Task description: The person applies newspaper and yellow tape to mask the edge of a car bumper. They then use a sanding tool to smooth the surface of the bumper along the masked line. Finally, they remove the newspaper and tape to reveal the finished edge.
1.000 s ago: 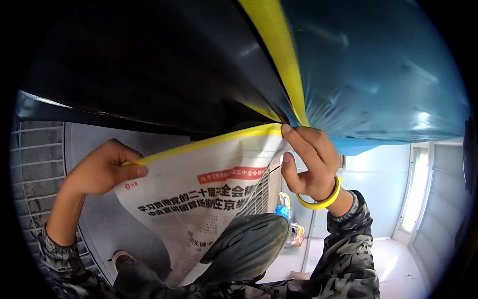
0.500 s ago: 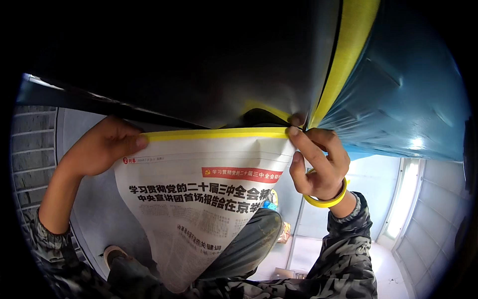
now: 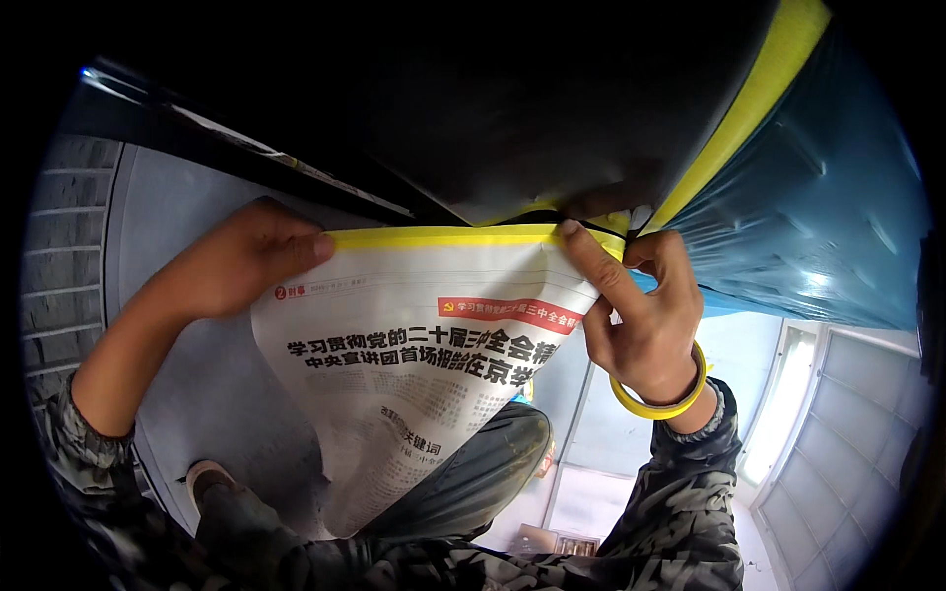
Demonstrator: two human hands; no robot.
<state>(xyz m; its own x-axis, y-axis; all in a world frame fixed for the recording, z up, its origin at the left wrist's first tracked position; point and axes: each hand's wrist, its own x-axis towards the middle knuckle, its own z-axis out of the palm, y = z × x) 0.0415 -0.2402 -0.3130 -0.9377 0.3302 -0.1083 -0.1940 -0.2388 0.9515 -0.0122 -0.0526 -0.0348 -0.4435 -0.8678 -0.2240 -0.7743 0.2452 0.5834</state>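
Note:
A sheet of newspaper [image 3: 414, 384] hangs in front of me, its top edge lined with yellow masking tape [image 3: 443, 237]. My left hand [image 3: 241, 261] pinches the paper's upper left corner. My right hand [image 3: 641, 315] presses the tape's right end with the forefinger against a dark panel [image 3: 493, 118] above. A roll of yellow tape [image 3: 658, 399] sits round my right wrist like a bangle. A second yellow tape strip [image 3: 749, 118] runs up the seam between the dark panel and a blue glossy surface [image 3: 828, 207].
My knee in grey trousers [image 3: 483, 473] and a shoe [image 3: 202, 478] show below the paper. Grey floor [image 3: 187, 394] lies to the left, a brick-like wall [image 3: 59, 256] at the far left, and pale tiled flooring [image 3: 838, 433] at the right.
The newspaper's taped edge has come up level under the dark panel. My right forefinger has slid onto the tape's right end, and my left hand has risen with the corner.

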